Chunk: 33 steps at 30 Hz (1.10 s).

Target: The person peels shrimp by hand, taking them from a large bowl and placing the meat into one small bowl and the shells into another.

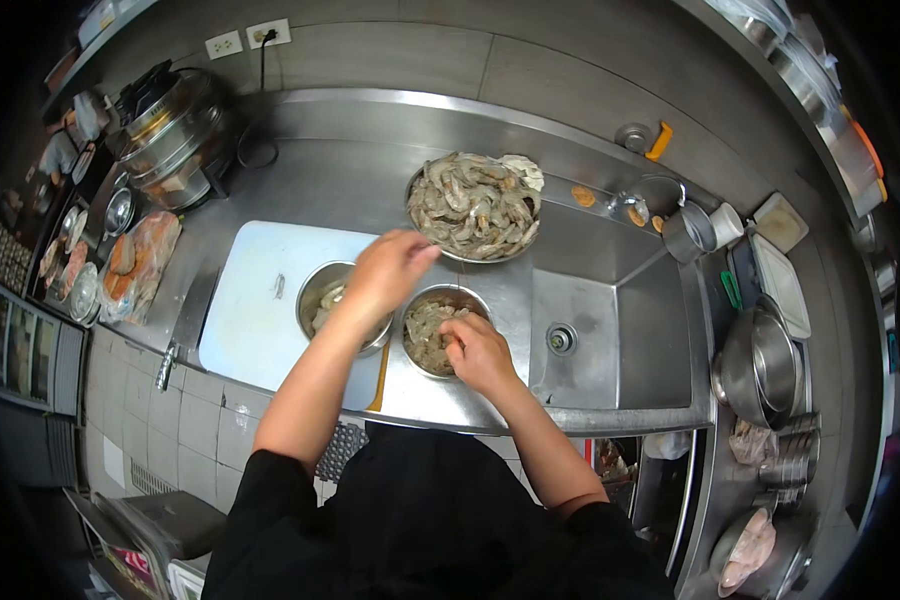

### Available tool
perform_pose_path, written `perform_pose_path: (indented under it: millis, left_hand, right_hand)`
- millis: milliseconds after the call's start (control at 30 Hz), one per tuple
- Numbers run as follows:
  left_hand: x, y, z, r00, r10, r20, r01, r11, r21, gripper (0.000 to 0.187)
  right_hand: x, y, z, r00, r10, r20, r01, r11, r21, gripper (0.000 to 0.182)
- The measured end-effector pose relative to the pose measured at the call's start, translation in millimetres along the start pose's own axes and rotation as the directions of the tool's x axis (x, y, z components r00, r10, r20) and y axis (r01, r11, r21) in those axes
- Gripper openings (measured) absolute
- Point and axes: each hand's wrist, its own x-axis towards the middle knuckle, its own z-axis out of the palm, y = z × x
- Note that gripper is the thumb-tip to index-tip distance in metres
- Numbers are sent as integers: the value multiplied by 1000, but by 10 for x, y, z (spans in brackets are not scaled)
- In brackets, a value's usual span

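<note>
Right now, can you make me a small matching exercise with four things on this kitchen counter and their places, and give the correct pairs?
Things:
1. left hand
2. right hand
3. big bowl of raw shrimp
4. sink drain

Places:
A. at the back of the counter, near the wall
B. inside the small bowl in front of the person
C. right of the two small bowls, in the basin
D. raised above the small bowl on the white board

Pairs: 1-D, 2-B, 3-A, 4-C
</note>
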Motion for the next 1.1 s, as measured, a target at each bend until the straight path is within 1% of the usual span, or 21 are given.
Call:
perform_pose_path:
  millis: [33, 100, 133, 233, 300, 367, 433, 500, 567, 600, 633, 700, 733, 767, 800, 833, 900, 967, 1033, 1067, 1100]
  left_hand:
    - [177, 50, 179, 995, 28, 97, -32, 999, 37, 29]
    - [506, -27, 700, 982, 156, 109, -167, 981, 98, 29]
    - [659, -62, 928, 978, 171, 118, -183, 978, 96, 29]
    - [1024, -157, 1414, 944, 170, 282, -240, 942, 235, 25]
    - [1168, -161, 1540, 871, -48, 488, -201, 872, 445, 26]
    - [1211, -174, 1515, 861, -31, 508, -227, 870, 438, 27]
    - [1210, -204, 1379, 876, 54, 479, -241, 909, 339, 29]
    - [1215, -345, 1231, 896, 70, 438, -209, 937, 279, 28]
    - [1008, -217, 927, 961, 156, 229, -158, 987, -9, 22]
    - [843, -76, 778, 966, 159, 203, -151, 987, -56, 18]
    - [633, 51, 651, 971, 159, 178, -143, 984, -102, 14]
    - [213, 160, 583, 968, 228, 100, -217, 969, -116, 15]
    - [7, 143, 640, 947, 317, 43, -313, 945, -92, 15]
    - [-163, 120, 695, 915, 403, -13, -403, 913, -61, 16]
    - [-289, 110, 718, 919, 393, -19, -394, 918, -55, 16]
    - [-399, 103, 731, 908, 418, 19, -417, 908, -47, 19]
    - [-485, 100, 653, 900, 433, 50, -431, 901, -38, 23]
    - [-543, 139, 463, 894, 432, 117, -423, 901, -91, 26]
    - [-505, 132, 264, 921, 374, 111, -367, 927, -78, 26]
    - [-452, 105, 214, 921, 389, -6, -389, 920, -43, 26]
    - [-394, 89, 177, 907, 404, -121, -407, 913, -5, 27]
  right_hand:
    - [-5, -7, -44, 1000, 7, -13, -7, 1000, -4, 18]
    - [-33, -36, -144, 999, 36, -12, -35, 999, 36, 17]
    - [-59, -59, -202, 998, 53, -41, -51, 997, 55, 16]
    - [-217, 38, -319, 992, 114, -54, -110, 992, 67, 17]
    - [-325, 63, -425, 983, 170, -71, -165, 983, 77, 16]
    - [-402, 124, -514, 971, 226, -82, -218, 972, 90, 16]
    - [-453, 229, -553, 942, 304, -142, -273, 941, 199, 15]
    - [-441, 345, -538, 939, 308, -153, -274, 939, 209, 16]
    - [-379, 469, -476, 911, 412, -26, -324, 752, 574, 18]
    - [-276, 459, -490, 856, 487, 173, -456, 553, 698, 23]
    - [-146, 414, -476, 857, 486, 174, -455, 553, 698, 23]
    - [125, 299, -378, 811, 506, 294, -408, 128, 904, 25]
    - [222, 301, -303, 811, 501, 302, -413, 125, 902, 25]
    - [309, 326, -212, 791, 508, 341, -382, -26, 924, 26]
    - [363, 344, -140, 772, 507, 384, -343, -175, 923, 27]
    - [384, 347, -98, 771, 499, 395, -355, -178, 918, 27]
    - [404, 327, -69, 722, 574, 386, -458, -22, 889, 23]
    - [397, 272, -108, 709, 586, 393, -502, 29, 864, 20]
    - [367, 225, -157, 781, 446, 437, -551, 163, 818, 19]
    - [361, 184, -166, 780, 442, 443, -555, 164, 815, 19]
    - [357, 138, -182, 793, 390, 468, -576, 232, 784, 18]
